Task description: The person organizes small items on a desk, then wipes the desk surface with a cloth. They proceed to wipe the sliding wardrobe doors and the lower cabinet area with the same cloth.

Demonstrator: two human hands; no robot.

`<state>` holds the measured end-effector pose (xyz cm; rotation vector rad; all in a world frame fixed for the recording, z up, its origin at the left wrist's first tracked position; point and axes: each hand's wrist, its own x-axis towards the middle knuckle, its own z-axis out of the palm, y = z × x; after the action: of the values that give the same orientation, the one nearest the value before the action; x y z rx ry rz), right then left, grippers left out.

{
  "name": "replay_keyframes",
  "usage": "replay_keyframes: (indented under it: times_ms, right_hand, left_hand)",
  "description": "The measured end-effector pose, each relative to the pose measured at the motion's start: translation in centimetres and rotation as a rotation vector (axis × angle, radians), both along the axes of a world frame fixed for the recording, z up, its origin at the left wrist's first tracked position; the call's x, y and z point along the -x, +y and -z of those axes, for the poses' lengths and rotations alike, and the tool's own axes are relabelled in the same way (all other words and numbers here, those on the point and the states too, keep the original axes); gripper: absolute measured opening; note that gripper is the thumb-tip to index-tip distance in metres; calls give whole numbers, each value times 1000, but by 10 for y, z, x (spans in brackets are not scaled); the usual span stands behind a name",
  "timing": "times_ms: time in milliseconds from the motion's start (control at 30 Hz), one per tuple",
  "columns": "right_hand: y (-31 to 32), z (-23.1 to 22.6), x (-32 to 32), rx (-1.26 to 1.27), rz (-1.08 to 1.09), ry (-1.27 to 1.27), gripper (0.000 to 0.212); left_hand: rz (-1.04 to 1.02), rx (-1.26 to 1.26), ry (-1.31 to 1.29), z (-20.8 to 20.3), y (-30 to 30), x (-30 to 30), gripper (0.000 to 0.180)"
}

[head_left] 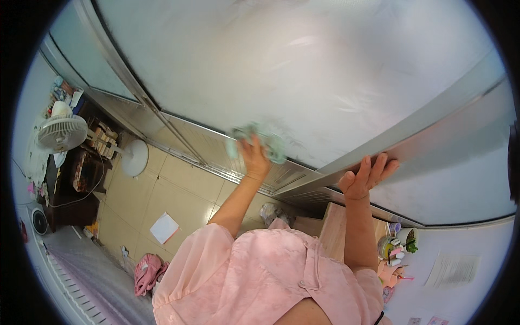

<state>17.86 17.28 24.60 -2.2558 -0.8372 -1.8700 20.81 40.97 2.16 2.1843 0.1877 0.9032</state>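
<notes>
My left hand (254, 161) presses a pale green cloth (277, 149) against the lower part of a frosted glass door panel (281, 59), where the pane meets its metal frame. The cloth and fingertips are slightly blurred. My right hand (364, 181) lies with fingers stretched out against the silver door frame (403, 141), its fingertips reaching past the frame's edge. Nothing shows in that hand. Faint leaf patterns mark the glass.
Left stands a white fan (63, 132) beside a dark cabinet (67, 187). On the tiled floor (179, 197) lie a white sheet (164, 228) and a pink bundle (149, 273). Close to my right arm, a wooden cabinet (333, 230) stands near a potted plant (410, 238) and small items.
</notes>
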Motion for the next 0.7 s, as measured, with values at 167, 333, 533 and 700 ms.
replay_keyframes:
  times_ms: [167,333,533,700]
  right_hand:
    - [-5,0,3,3,8,8,45]
    - [-2,-5,3,15,7,-9,44]
    - [-4,-3,2,18,41,-28,42]
    - [2,-5,1,9,19,-10,39]
  left_hand:
    - [-307,501,-533,-75,100,-48,43]
    - [-347,901,-453,-88,216,-75,35]
    - [-290,913,-333,-63,116,-51,35]
    - [-69,759,91,-5,-92,14,60]
